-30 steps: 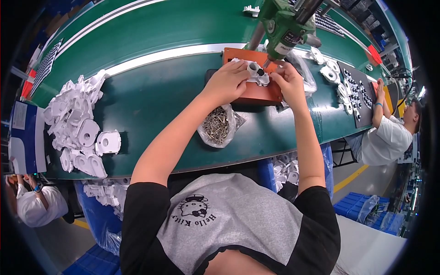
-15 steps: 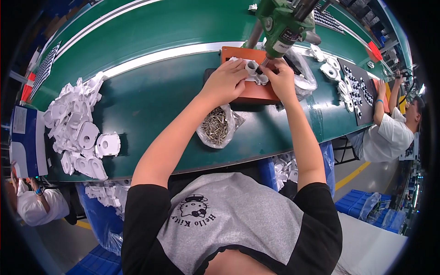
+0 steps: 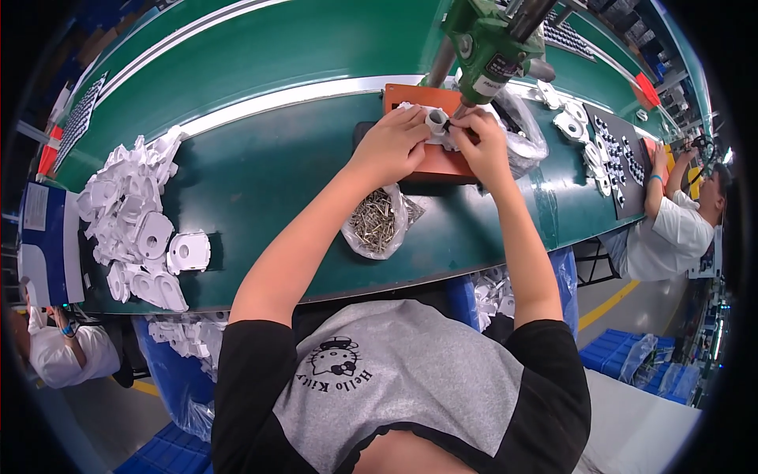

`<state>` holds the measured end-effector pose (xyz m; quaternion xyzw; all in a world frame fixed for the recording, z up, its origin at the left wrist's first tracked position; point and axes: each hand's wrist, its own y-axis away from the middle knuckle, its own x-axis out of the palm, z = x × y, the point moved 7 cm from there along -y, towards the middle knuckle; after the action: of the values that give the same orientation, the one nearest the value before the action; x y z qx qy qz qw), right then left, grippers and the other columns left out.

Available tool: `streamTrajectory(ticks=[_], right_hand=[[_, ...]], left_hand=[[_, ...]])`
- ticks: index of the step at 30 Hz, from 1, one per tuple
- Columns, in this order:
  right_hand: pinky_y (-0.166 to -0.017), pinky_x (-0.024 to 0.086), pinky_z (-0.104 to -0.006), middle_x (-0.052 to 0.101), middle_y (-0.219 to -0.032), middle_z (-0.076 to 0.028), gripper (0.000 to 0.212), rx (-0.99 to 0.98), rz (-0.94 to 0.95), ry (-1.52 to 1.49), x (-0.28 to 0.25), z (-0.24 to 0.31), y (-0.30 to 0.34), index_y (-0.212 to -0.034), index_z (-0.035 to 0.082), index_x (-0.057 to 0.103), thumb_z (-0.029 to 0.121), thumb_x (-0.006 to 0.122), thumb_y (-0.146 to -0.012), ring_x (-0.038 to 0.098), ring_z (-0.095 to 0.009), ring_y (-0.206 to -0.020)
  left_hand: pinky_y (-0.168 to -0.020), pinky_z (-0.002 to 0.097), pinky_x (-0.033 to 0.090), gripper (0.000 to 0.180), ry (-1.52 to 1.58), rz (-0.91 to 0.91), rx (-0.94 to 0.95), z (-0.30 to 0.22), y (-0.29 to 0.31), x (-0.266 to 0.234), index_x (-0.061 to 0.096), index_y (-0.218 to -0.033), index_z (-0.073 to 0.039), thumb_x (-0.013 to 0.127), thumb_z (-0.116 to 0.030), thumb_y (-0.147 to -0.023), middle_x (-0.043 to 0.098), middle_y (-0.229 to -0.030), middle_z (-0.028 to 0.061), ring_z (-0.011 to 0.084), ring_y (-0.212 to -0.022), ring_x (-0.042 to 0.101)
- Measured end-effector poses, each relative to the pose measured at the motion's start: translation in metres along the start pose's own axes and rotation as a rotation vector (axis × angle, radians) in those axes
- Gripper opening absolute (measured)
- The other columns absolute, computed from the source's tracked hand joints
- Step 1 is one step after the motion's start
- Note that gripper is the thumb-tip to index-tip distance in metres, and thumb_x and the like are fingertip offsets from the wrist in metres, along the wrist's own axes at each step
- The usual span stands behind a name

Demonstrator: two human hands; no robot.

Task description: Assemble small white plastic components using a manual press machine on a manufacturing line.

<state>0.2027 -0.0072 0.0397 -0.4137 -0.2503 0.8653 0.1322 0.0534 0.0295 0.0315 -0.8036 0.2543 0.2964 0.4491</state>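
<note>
A white plastic part with a round upright collar [image 3: 437,118] rests on the orange base [image 3: 444,164] of a green bench press [image 3: 483,57]. My left hand [image 3: 392,145] grips this part from its left side, thumb and fingers closed on it. On the other side, my right hand [image 3: 483,150] pinches a small black piece [image 3: 447,126] beside the collar, just below the press tip [image 3: 464,110]. The fingers partly cover the piece, so its exact kind cannot be made out. Much of the white part is hidden under my left hand.
An open bag of metal pins [image 3: 373,224] lies in front of the base. White parts [image 3: 130,209] are heaped at left. A clear bag [image 3: 525,142] stands right of the press. Farther right are more white parts [image 3: 570,125], a dark mat [image 3: 628,170] and a co-worker [image 3: 679,225].
My right hand has shifted slightly, its fingertips still by the collar and the black piece now showing between them. My left hand stays on the white part. The whole view has moved a little.
</note>
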Motion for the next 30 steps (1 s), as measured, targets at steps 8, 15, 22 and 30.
streamTrajectory(ticks=[8, 15, 22, 30], right_hand=[[-0.091, 0.038, -0.0392, 0.058, -0.107, -0.012, 0.027, -0.067, -0.025, 0.343, -0.001, 0.033, 0.018, -0.104, 0.002, 0.062, 0.014, 0.062, -0.079, 0.050, -0.030, -0.105], [-0.098, 0.034, -0.0391, 0.053, -0.123, -0.014, 0.032, 0.004, 0.030, 0.376, 0.002, 0.021, 0.030, -0.110, 0.002, 0.060, 0.018, 0.059, -0.083, 0.045, -0.031, -0.117], [-0.094, 0.040, -0.0353, 0.060, -0.107, -0.010, 0.034, 0.182, -0.458, -0.726, -0.134, -0.073, -0.086, -0.117, 0.001, 0.053, 0.023, 0.043, -0.092, 0.053, -0.020, -0.106], [-0.082, 0.047, -0.0364, 0.059, -0.105, -0.012, 0.039, 0.181, -0.342, -0.774, -0.223, -0.005, -0.198, -0.108, 0.006, 0.056, 0.039, 0.046, -0.089, 0.057, -0.024, -0.095]], left_hand=[[-0.101, 0.0431, 0.036, 0.017, -0.041, -0.046, 0.035, 0.000, 0.002, 0.000, 0.058, -0.092, -0.003, 0.054, -0.010, -0.077, 0.057, -0.116, 0.0165, 0.0305, -0.117, 0.048], [-0.101, 0.0432, 0.037, 0.016, -0.051, -0.053, 0.048, 0.001, 0.001, -0.002, 0.057, -0.090, -0.002, 0.054, -0.011, -0.077, 0.057, -0.115, 0.0173, 0.0309, -0.116, 0.049], [-0.098, 0.0430, 0.039, 0.013, -0.027, -0.093, 0.093, -0.004, 0.000, -0.005, 0.058, -0.086, -0.001, 0.055, -0.009, -0.076, 0.057, -0.113, 0.0178, 0.0308, -0.113, 0.050], [-0.101, 0.0429, 0.037, 0.015, -0.025, -0.035, 0.038, -0.002, 0.001, -0.006, 0.058, -0.088, -0.002, 0.054, -0.010, -0.077, 0.056, -0.117, 0.0156, 0.0302, -0.117, 0.047]])
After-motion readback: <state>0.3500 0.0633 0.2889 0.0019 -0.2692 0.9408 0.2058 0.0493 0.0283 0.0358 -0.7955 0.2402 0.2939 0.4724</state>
